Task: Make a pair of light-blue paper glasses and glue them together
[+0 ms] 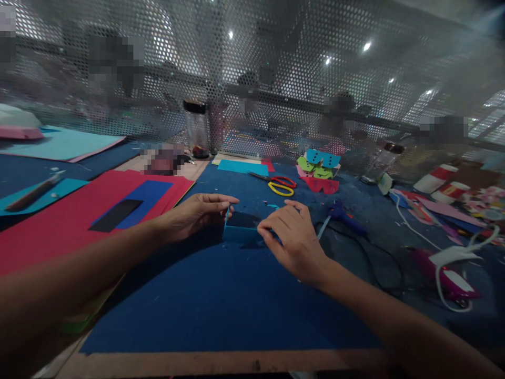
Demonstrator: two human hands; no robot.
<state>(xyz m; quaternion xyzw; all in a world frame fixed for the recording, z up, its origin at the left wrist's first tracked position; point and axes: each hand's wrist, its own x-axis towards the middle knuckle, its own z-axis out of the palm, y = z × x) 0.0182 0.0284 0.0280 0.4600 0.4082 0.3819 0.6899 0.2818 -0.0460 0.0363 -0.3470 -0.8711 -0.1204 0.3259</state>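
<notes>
Between my two hands is a narrow blue paper strip, bent near its left end. My left hand pinches the short upturned part between thumb and fingers. My right hand has its fingers closed around the other end and hides it. The strip is just above the dark blue work surface. Beyond my hands lie scissors with one red and one yellow handle loop. Right of my right hand is a dark blue glue gun with a black cord.
Left are red sheets with blue and black paper pieces on top. Cut paper shapes and a jar stand near the perforated metal screen. A magenta glue gun, white cord and paper scraps lie at the right.
</notes>
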